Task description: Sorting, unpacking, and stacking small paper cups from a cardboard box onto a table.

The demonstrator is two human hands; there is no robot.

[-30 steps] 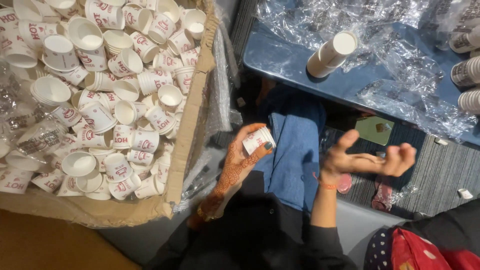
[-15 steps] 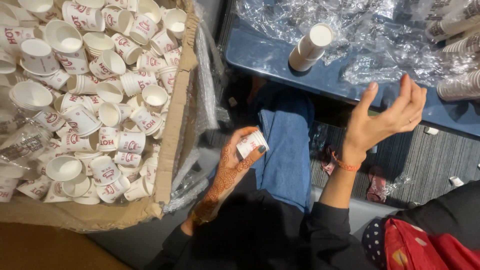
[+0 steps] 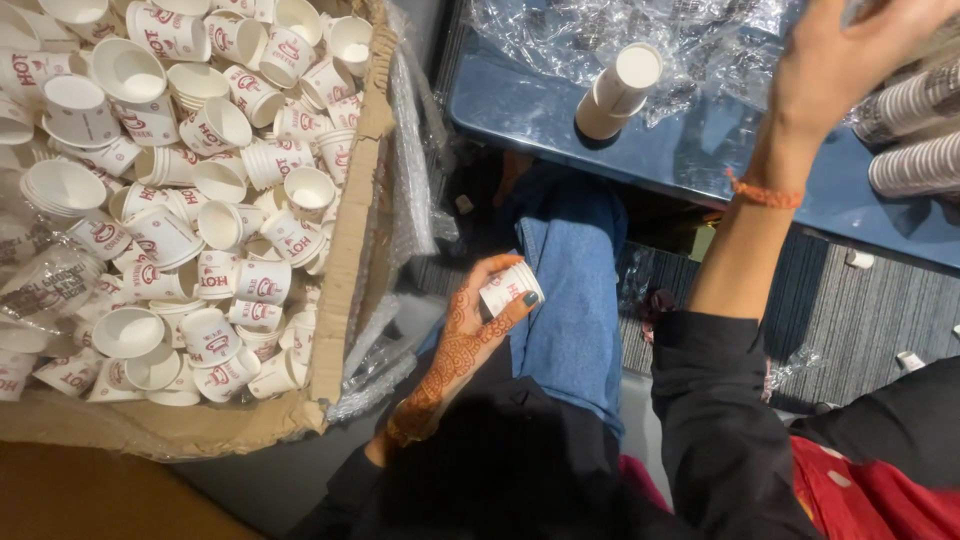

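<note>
Since the earlier frame the right hand point(image 3: 850, 60) has risen from over the lap to the blue table point(image 3: 540, 110), open, fingers cut off by the frame edge.

The left hand point(image 3: 480, 320) grips one small printed paper cup point(image 3: 512, 288) below that table, over the denim lap. The step looks like gathering cups into stacks; next, the right hand probably needs to take hold of a stack. On the table: one upright cup stack point(image 3: 618, 92) left, two lying stacks point(image 3: 915, 130) right. The cardboard box point(image 3: 345, 270) left of the table holds too many loose cups to count.
</note>
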